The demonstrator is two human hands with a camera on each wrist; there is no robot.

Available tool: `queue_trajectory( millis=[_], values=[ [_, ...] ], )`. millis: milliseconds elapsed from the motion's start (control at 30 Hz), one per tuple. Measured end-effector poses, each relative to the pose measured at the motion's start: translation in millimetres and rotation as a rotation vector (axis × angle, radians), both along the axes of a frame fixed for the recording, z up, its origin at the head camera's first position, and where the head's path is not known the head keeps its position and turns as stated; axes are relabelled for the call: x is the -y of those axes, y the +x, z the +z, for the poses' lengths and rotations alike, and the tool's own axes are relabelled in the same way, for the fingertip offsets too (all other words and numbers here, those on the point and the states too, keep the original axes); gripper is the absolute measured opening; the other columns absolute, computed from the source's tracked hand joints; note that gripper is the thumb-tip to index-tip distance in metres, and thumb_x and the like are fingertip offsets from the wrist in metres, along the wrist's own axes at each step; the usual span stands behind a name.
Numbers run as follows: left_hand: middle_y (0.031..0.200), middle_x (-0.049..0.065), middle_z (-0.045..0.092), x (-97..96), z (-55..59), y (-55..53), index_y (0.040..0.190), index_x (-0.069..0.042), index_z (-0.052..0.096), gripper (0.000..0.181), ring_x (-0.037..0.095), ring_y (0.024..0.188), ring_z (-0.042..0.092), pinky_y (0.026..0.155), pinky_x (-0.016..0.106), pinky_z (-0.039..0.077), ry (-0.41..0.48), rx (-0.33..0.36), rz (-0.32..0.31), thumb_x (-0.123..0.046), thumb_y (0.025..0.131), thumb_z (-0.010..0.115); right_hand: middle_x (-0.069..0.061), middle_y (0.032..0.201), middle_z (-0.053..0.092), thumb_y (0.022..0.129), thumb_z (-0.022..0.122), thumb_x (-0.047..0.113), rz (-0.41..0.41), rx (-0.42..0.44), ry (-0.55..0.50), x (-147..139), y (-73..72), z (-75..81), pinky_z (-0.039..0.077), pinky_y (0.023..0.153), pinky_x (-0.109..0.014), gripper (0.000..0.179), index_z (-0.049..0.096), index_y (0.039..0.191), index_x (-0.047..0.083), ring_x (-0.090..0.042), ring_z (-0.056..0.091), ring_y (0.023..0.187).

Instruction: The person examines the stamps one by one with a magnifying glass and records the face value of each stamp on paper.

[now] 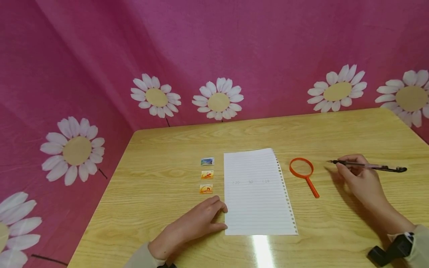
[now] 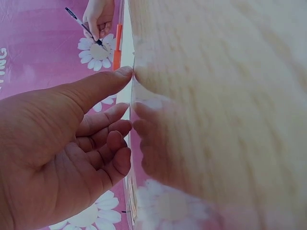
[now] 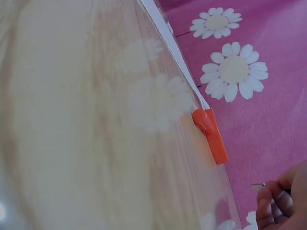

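Note:
A lined sheet of paper [image 1: 256,208] with holes down its right edge lies on the table, and a row of faint handwritten figures crosses its middle. My left hand [image 1: 197,221] rests at the sheet's lower left edge, thumb and fingertips touching it. To the right, my right hand [image 1: 363,182] pinches a pen [image 1: 378,166] above the table, its tip pointing left. An orange magnifying glass [image 1: 312,188] lies between the sheet and that hand. Left of the paper, three small stamp-like pictures stand in a column: a blue one [image 1: 207,161] and two orange-yellow ones, the middle [image 1: 207,174] and the lowest [image 1: 206,189].
The wooden table [image 1: 151,167] has a glossy surface with a bright reflection near its front. A pink curtain [image 1: 268,44] with white daisies hangs along the back and left sides. A black device [image 1: 392,250] is strapped at the right wrist.

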State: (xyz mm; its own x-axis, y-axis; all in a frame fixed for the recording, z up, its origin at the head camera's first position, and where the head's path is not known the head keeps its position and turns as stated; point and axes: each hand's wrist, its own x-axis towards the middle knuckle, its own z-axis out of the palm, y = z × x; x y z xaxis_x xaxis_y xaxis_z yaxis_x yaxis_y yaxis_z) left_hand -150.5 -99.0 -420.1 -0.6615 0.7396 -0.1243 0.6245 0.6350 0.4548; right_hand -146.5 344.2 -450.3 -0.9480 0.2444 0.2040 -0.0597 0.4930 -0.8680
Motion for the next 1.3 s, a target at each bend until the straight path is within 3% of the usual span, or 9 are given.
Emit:
queue_trajectory(
  millis=[133,200,333,433,600,800,900,1033,1300],
  values=[
    [0.095,-0.003,0.052,0.0,-0.2,0.2,0.11,-0.008,0.063,0.031,0.005,0.08,0.041,0.077,0.016,0.038,-0.002,-0.001,0.002,-0.03,0.089,0.071,0.025,0.088,0.06,0.1,0.055,0.016,0.071,-0.024,-0.055,-3.8,0.4,0.9,0.045,0.062,-0.008,0.017,0.055,0.112,0.027,0.012,0.059,0.074],
    [0.094,-0.003,0.052,0.1,-0.8,0.1,0.11,-0.008,0.063,0.031,0.005,0.08,0.041,0.077,0.016,0.038,-0.003,-0.002,0.001,-0.03,0.09,0.071,0.023,0.093,0.064,0.1,0.053,0.008,0.136,-0.079,-0.154,-5.0,0.1,-0.9,0.047,0.064,-0.008,0.024,0.056,0.117,0.024,0.011,0.062,0.079],
    [0.093,-0.003,0.051,0.3,-1.6,0.0,0.11,-0.008,0.063,0.031,0.005,0.08,0.041,0.076,0.016,0.037,-0.001,-0.004,-0.004,-0.03,0.09,0.071,0.008,0.102,0.072,0.097,0.045,-0.01,0.346,-0.249,-0.509,-7.3,-1.4,-4.2,0.053,0.073,-0.012,0.036,0.057,0.126,0.008,0.001,0.067,0.092],
    [0.094,-0.003,0.051,0.3,-1.5,0.2,0.11,-0.008,0.063,0.031,0.005,0.08,0.04,0.076,0.016,0.037,-0.001,-0.003,-0.008,-0.03,0.09,0.071,0.001,0.105,0.072,0.096,0.039,-0.016,0.429,-0.333,-0.613,-9.0,-1.6,-4.5,0.052,0.077,-0.012,0.039,0.055,0.128,0.0,-0.004,0.067,0.098],
    [0.094,-0.003,0.052,0.2,-1.5,0.2,0.111,-0.008,0.063,0.032,0.005,0.08,0.04,0.075,0.016,0.037,-0.004,-0.003,-0.013,-0.031,0.09,0.07,0.002,0.104,0.073,0.1,0.04,-0.009,0.371,-0.34,-0.592,-12.4,-0.5,-2.4,0.049,0.073,-0.012,0.034,0.055,0.129,-0.002,-0.004,0.067,0.096],
    [0.095,-0.003,0.052,-0.1,-2.3,-0.7,0.111,-0.008,0.062,0.032,0.005,0.08,0.041,0.076,0.016,0.038,-0.008,-0.012,-0.014,-0.031,0.091,0.07,0.008,0.102,0.074,0.102,0.046,0.006,0.235,-0.228,-0.598,-16.5,1.7,0.2,0.051,0.074,-0.01,0.031,0.057,0.13,0.004,0.0,0.068,0.093],
    [0.095,-0.003,0.052,-0.3,-2.4,-1.2,0.11,-0.008,0.062,0.032,0.005,0.08,0.041,0.076,0.016,0.037,-0.011,-0.012,-0.009,-0.031,0.09,0.07,0.008,0.101,0.074,0.099,0.051,0.003,0.215,-0.201,-0.634,-17.3,1.3,-0.2,0.053,0.073,-0.011,0.028,0.061,0.126,0.006,0.0,0.069,0.09],
    [0.095,-0.003,0.052,-0.2,-1.9,-1.0,0.11,-0.008,0.062,0.031,0.005,0.08,0.041,0.076,0.016,0.037,-0.014,-0.008,-0.003,-0.031,0.09,0.071,0.009,0.099,0.072,0.096,0.054,-0.002,0.222,-0.164,-0.522,-18.5,-3.1,-0.7,0.053,0.069,-0.012,0.026,0.061,0.12,0.008,0.001,0.068,0.085],
    [0.095,-0.003,0.052,0.2,-1.9,-0.1,0.11,-0.008,0.062,0.031,0.005,0.081,0.041,0.076,0.016,0.038,-0.011,-0.013,-0.009,-0.031,0.09,0.07,0.028,0.09,0.057,0.098,0.057,0.011,0.181,-0.016,0.248,-24.2,-15.6,4.0,0.04,0.063,-0.01,0.02,0.057,0.118,0.008,0.014,0.051,0.076]
  ],
)
